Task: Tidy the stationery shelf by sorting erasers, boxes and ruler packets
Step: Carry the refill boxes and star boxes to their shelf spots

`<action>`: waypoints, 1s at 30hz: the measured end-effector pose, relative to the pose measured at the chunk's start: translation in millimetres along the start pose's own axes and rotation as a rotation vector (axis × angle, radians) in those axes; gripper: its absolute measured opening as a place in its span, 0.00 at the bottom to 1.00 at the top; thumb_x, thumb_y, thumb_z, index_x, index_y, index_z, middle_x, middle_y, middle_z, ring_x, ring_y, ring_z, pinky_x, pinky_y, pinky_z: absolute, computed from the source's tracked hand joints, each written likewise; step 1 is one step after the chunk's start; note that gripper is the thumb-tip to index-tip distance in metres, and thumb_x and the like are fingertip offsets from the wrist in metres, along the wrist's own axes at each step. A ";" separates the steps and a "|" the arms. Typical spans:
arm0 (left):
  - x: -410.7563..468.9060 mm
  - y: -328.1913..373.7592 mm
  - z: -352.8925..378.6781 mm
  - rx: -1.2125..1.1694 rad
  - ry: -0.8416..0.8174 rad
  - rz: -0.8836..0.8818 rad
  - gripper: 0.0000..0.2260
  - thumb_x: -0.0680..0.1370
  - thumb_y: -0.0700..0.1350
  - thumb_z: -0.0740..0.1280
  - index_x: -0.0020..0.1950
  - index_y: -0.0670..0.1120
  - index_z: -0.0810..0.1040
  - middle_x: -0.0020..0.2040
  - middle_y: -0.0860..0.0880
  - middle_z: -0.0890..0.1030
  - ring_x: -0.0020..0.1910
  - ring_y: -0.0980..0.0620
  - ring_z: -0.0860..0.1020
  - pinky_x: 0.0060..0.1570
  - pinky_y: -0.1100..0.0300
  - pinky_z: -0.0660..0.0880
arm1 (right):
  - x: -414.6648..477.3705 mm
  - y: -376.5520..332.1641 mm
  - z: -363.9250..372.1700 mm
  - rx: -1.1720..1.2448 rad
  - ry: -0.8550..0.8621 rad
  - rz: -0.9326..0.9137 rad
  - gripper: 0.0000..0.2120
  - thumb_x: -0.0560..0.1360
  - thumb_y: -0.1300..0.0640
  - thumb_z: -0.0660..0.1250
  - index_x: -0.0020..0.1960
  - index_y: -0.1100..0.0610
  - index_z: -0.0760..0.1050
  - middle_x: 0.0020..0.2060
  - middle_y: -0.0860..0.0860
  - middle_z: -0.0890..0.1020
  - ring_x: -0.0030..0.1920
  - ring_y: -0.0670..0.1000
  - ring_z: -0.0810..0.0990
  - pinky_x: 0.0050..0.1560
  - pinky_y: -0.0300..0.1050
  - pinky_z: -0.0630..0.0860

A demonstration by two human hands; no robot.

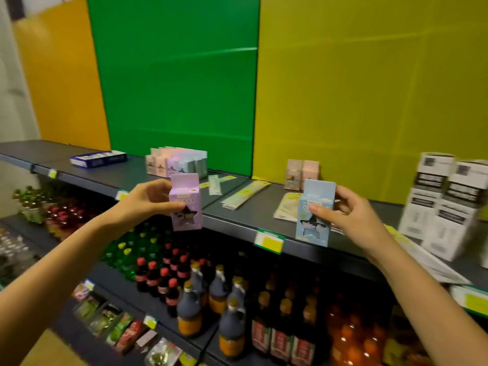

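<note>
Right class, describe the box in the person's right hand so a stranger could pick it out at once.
Start at the dark grey shelf running below the green and yellow wall panels. In front of its edge, two hands each hold up a small pastel box with a star-shaped window. The one you want is the light blue box in the right hand; its neighbour in the left hand is the purple box.

We hold two boxes in front of the shelf (pixel 237 217) edge: left hand (pixel 148 199) box (pixel 186 202) at 9 o'clock, right hand (pixel 351 215) box (pixel 315 212) at 3. Box row (pixel 175 162) behind at 11, ruler packets (pixel 245 194) flat between, stacked cartons (pixel 443 204) far 3, bottles (pixel 211 286) below at 6.
</note>
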State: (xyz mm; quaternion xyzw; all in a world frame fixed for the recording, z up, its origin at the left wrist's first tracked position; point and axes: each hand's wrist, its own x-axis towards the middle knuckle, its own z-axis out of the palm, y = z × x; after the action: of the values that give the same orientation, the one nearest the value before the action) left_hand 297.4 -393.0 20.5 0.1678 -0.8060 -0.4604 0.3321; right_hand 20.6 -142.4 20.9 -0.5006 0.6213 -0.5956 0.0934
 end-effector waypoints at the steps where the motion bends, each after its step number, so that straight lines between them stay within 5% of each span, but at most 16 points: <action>1: -5.0 -6.9 -18.3 0.013 0.019 -0.010 0.34 0.51 0.62 0.79 0.50 0.46 0.79 0.45 0.50 0.86 0.43 0.55 0.83 0.39 0.67 0.79 | 9.0 -1.5 19.8 0.018 -0.019 -0.002 0.16 0.69 0.61 0.71 0.52 0.45 0.74 0.49 0.46 0.82 0.47 0.46 0.80 0.49 0.37 0.78; 5: -18.1 -31.7 -83.6 0.061 0.069 -0.035 0.31 0.54 0.61 0.78 0.50 0.45 0.78 0.45 0.48 0.85 0.46 0.49 0.83 0.38 0.66 0.78 | 46.1 -6.9 92.7 0.044 -0.084 -0.003 0.15 0.69 0.59 0.71 0.52 0.44 0.74 0.50 0.47 0.82 0.50 0.49 0.81 0.53 0.43 0.79; 10: -21.3 -57.9 -154.3 0.087 0.112 -0.048 0.35 0.52 0.63 0.78 0.52 0.46 0.78 0.49 0.44 0.84 0.50 0.44 0.82 0.46 0.55 0.80 | 91.8 -17.5 178.5 0.062 -0.172 -0.004 0.14 0.70 0.58 0.71 0.49 0.43 0.73 0.48 0.45 0.81 0.49 0.47 0.81 0.50 0.39 0.79; 14: -7.8 -73.3 -184.0 0.109 0.089 -0.036 0.37 0.52 0.64 0.78 0.54 0.46 0.77 0.50 0.46 0.84 0.50 0.46 0.82 0.46 0.60 0.81 | 129.7 -17.7 229.9 0.033 -0.196 0.014 0.15 0.70 0.58 0.71 0.54 0.51 0.73 0.53 0.51 0.81 0.53 0.52 0.81 0.56 0.48 0.77; 18: 17.3 -90.2 -203.3 0.134 0.065 -0.032 0.36 0.52 0.65 0.76 0.53 0.47 0.77 0.50 0.50 0.84 0.47 0.53 0.83 0.46 0.60 0.81 | 171.5 -10.6 271.5 -0.052 -0.200 0.017 0.19 0.69 0.57 0.73 0.58 0.56 0.73 0.55 0.52 0.81 0.55 0.52 0.80 0.57 0.47 0.76; 24: 84.6 -126.5 -222.4 0.159 0.057 -0.031 0.21 0.62 0.49 0.73 0.52 0.44 0.76 0.45 0.53 0.84 0.45 0.54 0.82 0.42 0.64 0.80 | 239.0 10.5 305.2 -0.177 -0.190 0.036 0.23 0.67 0.56 0.74 0.60 0.57 0.74 0.56 0.53 0.81 0.55 0.52 0.80 0.58 0.49 0.76; 30: 175.0 -159.3 -224.2 0.188 0.047 0.002 0.14 0.68 0.40 0.74 0.52 0.43 0.77 0.49 0.46 0.83 0.47 0.50 0.80 0.47 0.62 0.77 | 299.1 23.3 316.6 -0.407 -0.187 0.013 0.17 0.67 0.52 0.75 0.52 0.55 0.75 0.48 0.53 0.83 0.47 0.52 0.81 0.41 0.36 0.77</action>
State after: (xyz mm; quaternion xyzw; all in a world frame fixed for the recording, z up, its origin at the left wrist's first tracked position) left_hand 319.9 -718.0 30.9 0.2082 -0.8377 -0.3785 0.3342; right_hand 90.2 -571.3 58.6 -0.5582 0.7204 -0.4084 0.0516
